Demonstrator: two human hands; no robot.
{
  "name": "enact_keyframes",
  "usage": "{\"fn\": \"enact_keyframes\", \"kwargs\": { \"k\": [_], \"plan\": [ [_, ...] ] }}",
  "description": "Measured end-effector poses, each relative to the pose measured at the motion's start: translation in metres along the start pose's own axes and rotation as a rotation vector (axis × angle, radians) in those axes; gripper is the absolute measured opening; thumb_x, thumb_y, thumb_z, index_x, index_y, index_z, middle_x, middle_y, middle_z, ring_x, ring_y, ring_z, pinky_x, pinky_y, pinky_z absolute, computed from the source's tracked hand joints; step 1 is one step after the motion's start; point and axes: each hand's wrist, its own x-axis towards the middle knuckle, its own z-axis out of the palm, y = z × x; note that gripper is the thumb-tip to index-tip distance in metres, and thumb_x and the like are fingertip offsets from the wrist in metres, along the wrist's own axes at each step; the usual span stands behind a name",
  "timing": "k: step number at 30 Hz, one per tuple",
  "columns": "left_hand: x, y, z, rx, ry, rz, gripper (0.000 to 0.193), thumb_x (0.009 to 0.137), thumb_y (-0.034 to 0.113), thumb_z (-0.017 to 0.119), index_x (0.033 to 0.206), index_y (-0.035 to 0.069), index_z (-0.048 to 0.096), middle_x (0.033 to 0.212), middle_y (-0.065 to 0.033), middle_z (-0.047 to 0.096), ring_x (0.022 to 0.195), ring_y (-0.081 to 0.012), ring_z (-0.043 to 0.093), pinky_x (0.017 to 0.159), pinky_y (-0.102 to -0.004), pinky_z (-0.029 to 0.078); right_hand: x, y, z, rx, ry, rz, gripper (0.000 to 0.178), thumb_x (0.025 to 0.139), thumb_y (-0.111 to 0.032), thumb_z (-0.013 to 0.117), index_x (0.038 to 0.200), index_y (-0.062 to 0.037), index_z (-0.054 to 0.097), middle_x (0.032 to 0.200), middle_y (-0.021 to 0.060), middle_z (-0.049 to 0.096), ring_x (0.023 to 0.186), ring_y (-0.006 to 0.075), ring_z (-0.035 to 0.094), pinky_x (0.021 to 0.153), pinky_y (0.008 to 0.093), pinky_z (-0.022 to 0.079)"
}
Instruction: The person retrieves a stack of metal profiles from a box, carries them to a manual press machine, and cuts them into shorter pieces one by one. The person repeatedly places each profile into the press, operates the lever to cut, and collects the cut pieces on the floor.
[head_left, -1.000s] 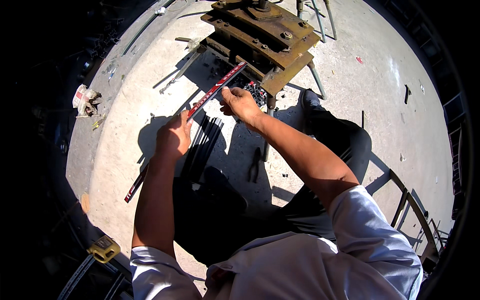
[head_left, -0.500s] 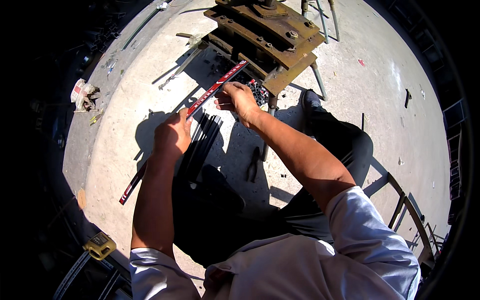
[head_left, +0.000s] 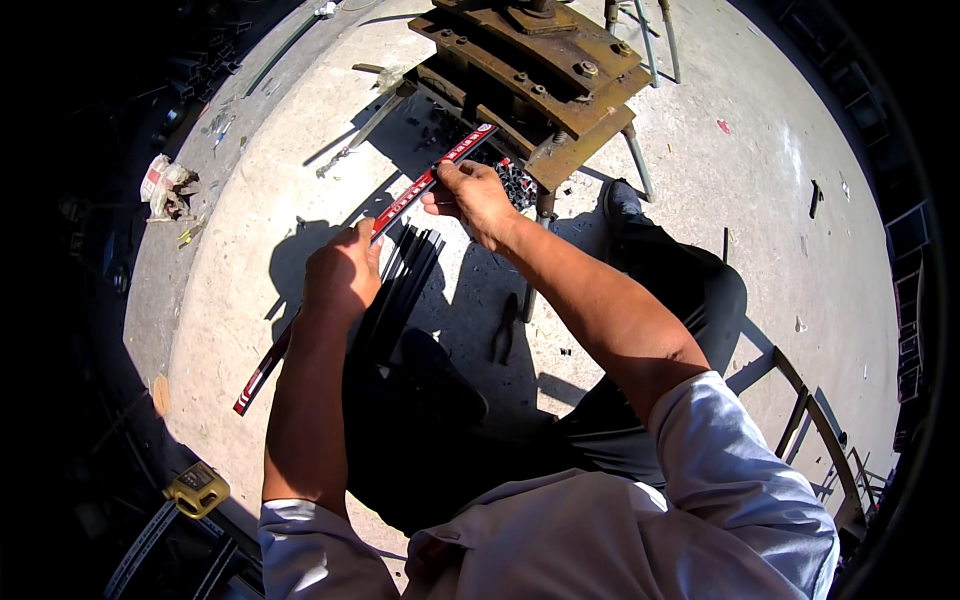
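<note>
A long, narrow dark strip with a red printed face (head_left: pixel 408 197) runs slantwise from beyond my left forearm up toward the metal press. My left hand (head_left: pixel 342 268) is closed around it near its middle, thumb along the edge. Farther up the strip, my right hand (head_left: pixel 478 203) has its fingertips closed on the edge; what the fingers do underneath is partly hidden. The strip's far end lies close to the front of the rusty steel press (head_left: pixel 560 85). Below my hands a bundle of black strips (head_left: pixel 402 290) lies in shade.
A heap of small black offcuts (head_left: pixel 515 186) sits under the press, beside its leg. Pliers (head_left: pixel 505 328) lie on the concrete between my feet. At the lower left stands a yellow jug (head_left: pixel 197 490); a crumpled bag (head_left: pixel 166 188) lies farther up. Curved metal bars (head_left: pixel 815 405) rest at the right.
My right hand has shifted slightly left, bringing its fingertips onto the strip. The strip's near end has moved a little left and down, with my left hand still holding it.
</note>
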Motion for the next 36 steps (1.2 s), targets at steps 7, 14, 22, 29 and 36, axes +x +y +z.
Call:
{"fn": "enact_keyframes", "kwargs": {
  "k": [7,14,22,29,36],
  "plan": [
    [0.001,0.01,-0.006,0.005,-0.104,-0.057,0.038,0.106,0.03,0.054,0.135,0.005,0.062,0.107,-0.0233,0.074,0.1,-0.0422,0.072,0.088,-0.0506,0.057,-0.004,-0.006,-0.003,-0.045,0.016,-0.015,0.034,0.107,-0.028,0.062,0.108,0.005,0.058,0.091,0.0136,0.067,0.077,0.0205,0.072,0.074,0.033,0.066],
    [-0.003,0.026,-0.02,-0.012,-0.155,-0.123,0.035,0.107,0.03,0.055,0.132,0.007,0.063,0.105,-0.024,0.075,0.101,-0.0431,0.072,0.087,-0.0515,0.057,-0.01,-0.009,-0.005,-0.068,0.017,-0.004,0.035,0.107,-0.032,0.064,0.106,0.0028,0.058,0.089,0.0118,0.068,0.077,0.0192,0.072,0.074,0.0325,0.066],
    [-0.002,0.018,-0.013,-0.064,-0.13,-0.084,0.034,0.106,0.027,0.055,0.132,0.006,0.063,0.11,-0.0245,0.074,0.105,-0.0432,0.071,0.09,-0.0511,0.056,-0.008,-0.005,-0.003,-0.045,0.049,0.007,0.033,0.106,-0.029,0.066,0.11,0.002,0.058,0.092,0.0104,0.068,0.075,0.0175,0.071,0.073,0.0325,0.065],
    [-0.002,0.018,-0.011,-0.071,-0.128,-0.039,0.028,0.106,0.026,0.055,0.122,0.004,0.063,0.105,-0.0233,0.073,0.102,-0.0438,0.07,0.089,-0.0516,0.056,-0.006,-0.001,-0.004,-0.024,0.049,-0.019,0.031,0.105,-0.028,0.066,0.108,0.0013,0.057,0.089,0.0088,0.066,0.074,0.0169,0.07,0.072,0.033,0.065],
    [0.005,0.016,-0.013,-0.124,-0.207,-0.018,0.024,0.106,0.026,0.055,0.114,0.003,0.062,0.101,-0.0229,0.073,0.099,-0.0444,0.07,0.086,-0.0533,0.055,-0.006,0.003,0.0,-0.04,0.105,-0.081,0.03,0.105,-0.027,0.066,0.096,-0.0001,0.054,0.083,0.0088,0.061,0.064,0.0163,0.064,0.062,0.0319,0.061]
  ]
}}
